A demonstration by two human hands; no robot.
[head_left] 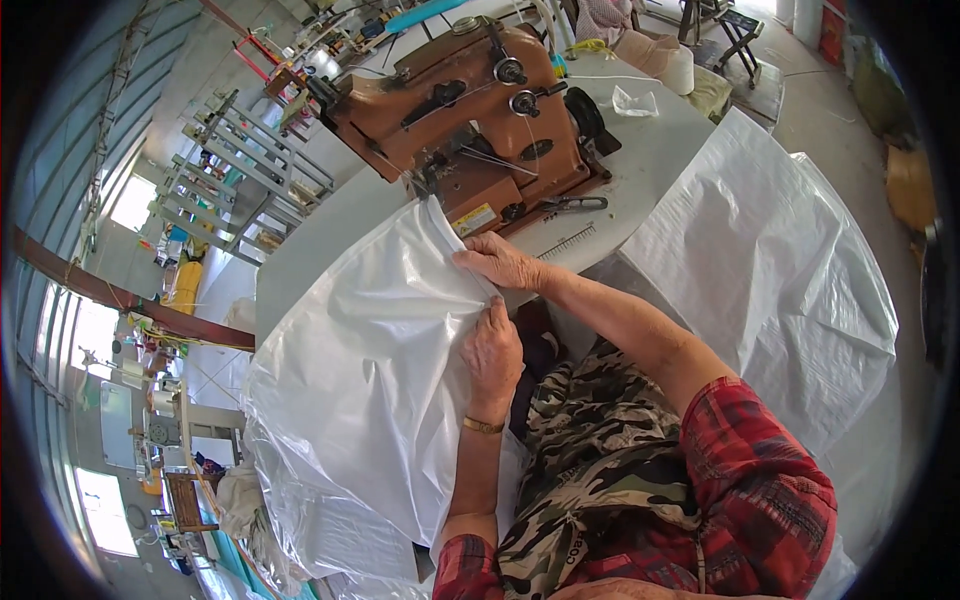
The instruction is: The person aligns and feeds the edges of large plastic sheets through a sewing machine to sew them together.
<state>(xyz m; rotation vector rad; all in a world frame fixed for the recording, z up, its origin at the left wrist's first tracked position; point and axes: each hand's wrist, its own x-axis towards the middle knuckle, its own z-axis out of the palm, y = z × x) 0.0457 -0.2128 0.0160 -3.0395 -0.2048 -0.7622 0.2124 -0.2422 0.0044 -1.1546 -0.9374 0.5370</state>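
A large shiny white plastic sheet (370, 340) spreads from under the head of a brown sewing machine (470, 120) down over the left of the table toward my lap. My right hand (503, 264) pinches its folded edge just in front of the machine's needle area. Closer to me, my left hand (490, 352), with a gold-coloured band at its wrist, grips the same edge with thumb and fingers. The sheet's far corner reaches the presser area, where the needle itself is too small to make out. Dark-handled scissors (578, 203) lie beside the machine's base.
A second pile of white plastic sheeting (770, 290) covers the table's right side. The grey tabletop (650, 150) carries a printed scale near the machine. Metal racks (250, 180) stand at the left, and a thread cone (672, 72) is behind the table at the right.
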